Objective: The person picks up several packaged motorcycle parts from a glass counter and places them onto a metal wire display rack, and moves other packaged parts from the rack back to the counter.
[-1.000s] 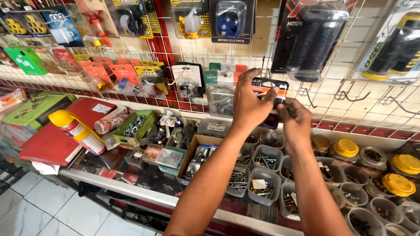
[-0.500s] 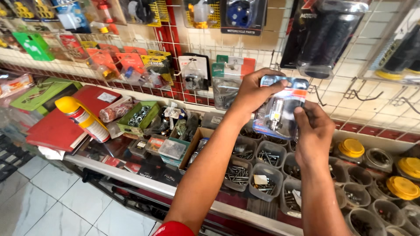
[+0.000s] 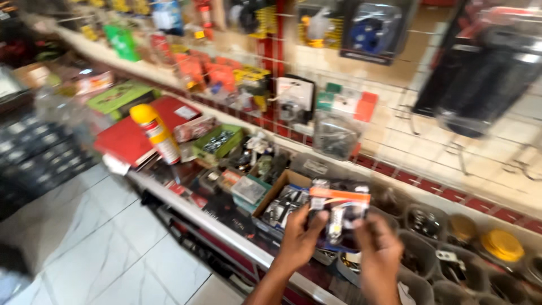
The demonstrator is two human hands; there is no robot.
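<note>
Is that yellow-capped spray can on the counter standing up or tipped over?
Tipped. The spray can leans slantwise, yellow cap up-left, its lower end by the red box.

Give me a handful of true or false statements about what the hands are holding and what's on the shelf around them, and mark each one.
1. Both hands hold one clear packet with an orange header card. True: the left hand grips its left side, the right hand its right.
2. The yellow-capped spray can stands upright. False: it leans, tilted against the red box.
3. The open cardboard box sits just left of the packet. True.
4. The yellow lids lie to the left of the hands. False: they are to the right.
5. The floor is tiled. True.
</note>
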